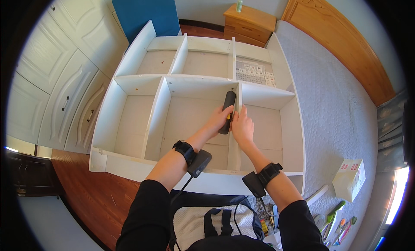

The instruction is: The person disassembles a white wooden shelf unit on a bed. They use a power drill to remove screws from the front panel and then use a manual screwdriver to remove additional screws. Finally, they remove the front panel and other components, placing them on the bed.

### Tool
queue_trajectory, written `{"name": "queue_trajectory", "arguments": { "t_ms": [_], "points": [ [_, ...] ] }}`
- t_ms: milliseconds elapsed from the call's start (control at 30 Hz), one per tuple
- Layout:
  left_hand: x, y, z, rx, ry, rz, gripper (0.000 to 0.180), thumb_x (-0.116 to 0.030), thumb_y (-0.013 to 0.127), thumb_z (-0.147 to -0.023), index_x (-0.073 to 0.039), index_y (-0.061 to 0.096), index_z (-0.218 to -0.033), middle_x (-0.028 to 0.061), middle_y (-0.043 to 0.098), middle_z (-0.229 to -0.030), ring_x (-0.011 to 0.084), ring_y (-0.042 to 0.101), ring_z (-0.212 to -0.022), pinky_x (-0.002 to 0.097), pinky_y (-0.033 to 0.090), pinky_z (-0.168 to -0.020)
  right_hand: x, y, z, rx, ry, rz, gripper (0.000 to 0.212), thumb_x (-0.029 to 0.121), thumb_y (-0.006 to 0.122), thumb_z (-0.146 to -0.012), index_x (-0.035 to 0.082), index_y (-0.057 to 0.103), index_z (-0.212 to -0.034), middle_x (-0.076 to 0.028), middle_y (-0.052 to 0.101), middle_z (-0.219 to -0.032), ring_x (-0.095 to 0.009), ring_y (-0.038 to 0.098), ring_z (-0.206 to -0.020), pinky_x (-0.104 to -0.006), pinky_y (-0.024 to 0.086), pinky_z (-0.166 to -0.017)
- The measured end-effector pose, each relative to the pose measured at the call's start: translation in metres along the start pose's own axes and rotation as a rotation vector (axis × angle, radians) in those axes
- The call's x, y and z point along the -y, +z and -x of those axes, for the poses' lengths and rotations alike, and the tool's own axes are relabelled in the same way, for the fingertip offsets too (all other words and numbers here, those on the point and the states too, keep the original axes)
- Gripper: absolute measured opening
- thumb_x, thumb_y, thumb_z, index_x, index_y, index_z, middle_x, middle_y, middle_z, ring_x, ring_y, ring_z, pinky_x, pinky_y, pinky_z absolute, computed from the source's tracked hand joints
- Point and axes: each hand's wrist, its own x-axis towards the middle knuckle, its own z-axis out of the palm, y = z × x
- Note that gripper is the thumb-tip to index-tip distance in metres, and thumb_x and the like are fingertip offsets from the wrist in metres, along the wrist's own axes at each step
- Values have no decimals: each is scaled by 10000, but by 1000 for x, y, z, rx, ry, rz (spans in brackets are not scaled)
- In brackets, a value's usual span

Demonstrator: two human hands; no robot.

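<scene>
A white shelf unit (129, 78) with several open compartments lies on its back, partly on the floor and partly on the bed. My left hand (218, 119) grips a black electric screwdriver (227, 105) held against the left face of a vertical divider panel (235, 143). Just right of it, my right hand (243, 126) rests on the top edge of that same divider, fingers curled and touching the tool. Both wrists carry black straps with small devices.
A white bedspread (341, 117) lies to the right with a small carton (349, 178) and hand tools (335, 223) on it. A sheet of stickers (255, 73) sits in an upper compartment. White wardrobe doors (56, 78) stand left, a wooden nightstand (250, 25) beyond.
</scene>
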Motion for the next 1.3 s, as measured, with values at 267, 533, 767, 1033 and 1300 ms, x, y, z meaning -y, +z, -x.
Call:
{"name": "queue_trajectory", "arguments": {
  "t_ms": [267,533,767,1033,1300],
  "points": [
    [3,-3,-2,7,2,8,323,-319,548,-944,-58,543,-1134,50,607,-887,144,604,-671,275,496,-517,-3,2,-3,35,6,-16,418,299,442,-956,116,360,-1323,-231,670,-880,-450,637,-820,-537,494,-727],
    [3,-3,-3,-4,5,-61,370,-337,560,-939,-51,525,-1171,61,603,-917,150,608,-687,281,499,-522,-3,6,-3,-73,-45,36,332,281,416,-969,104,423,-1250,-87,647,-616,-346,648,-647,-481,495,-661],
    [0,-3,-2,-23,0,-85,381,-348,561,-937,-41,525,-1158,65,604,-906,150,606,-668,278,491,-516,1,0,-2,29,4,4,419,295,441,-953,91,372,-1312,-231,669,-869,-446,640,-816,-532,500,-724],
    [21,-17,-12,-69,-95,-286,353,-343,600,-905,-3,564,-993,65,600,-776,148,575,-578,294,463,-476,7,-2,3,-40,-32,101,417,269,453,-948,61,369,-1300,-247,662,-850,-458,635,-811,-534,499,-723],
    [33,-34,-20,-191,-176,-310,362,-349,624,-868,-6,517,-826,79,544,-643,175,528,-470,318,447,-430,8,-5,5,-35,-22,59,437,289,437,-958,51,385,-1321,-272,647,-820,-483,615,-786,-558,478,-727]
  ]
}}
